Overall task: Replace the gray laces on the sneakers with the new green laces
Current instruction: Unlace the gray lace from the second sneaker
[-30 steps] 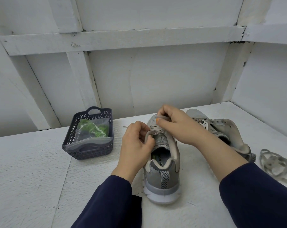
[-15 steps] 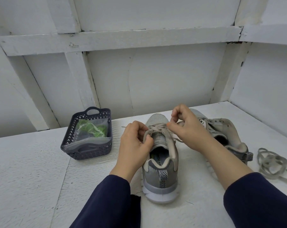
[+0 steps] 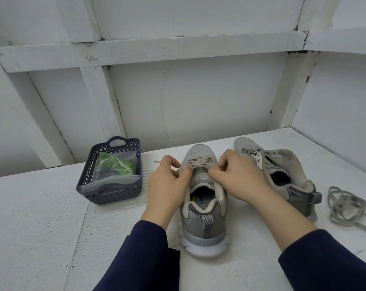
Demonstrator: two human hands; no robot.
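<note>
Lengthwise, sneaker (image 3: 199, 224) toe away, heel near.

You are at a plain workbench inside a rough, boxed-in wooden booth, more workshop stall than home. The tabletop (image 3: 41, 217) is coarse white-painted board. The back wall (image 3: 209, 97) and right side wall (image 3: 341, 127) are flat panels braced by painted timber battens (image 3: 157, 50), with gaps showing at the joints.

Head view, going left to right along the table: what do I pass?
A dark basket holding bagged green laces → left hand → partly laced sneaker → right hand → unlaced sneaker → loose gray lace.
</note>
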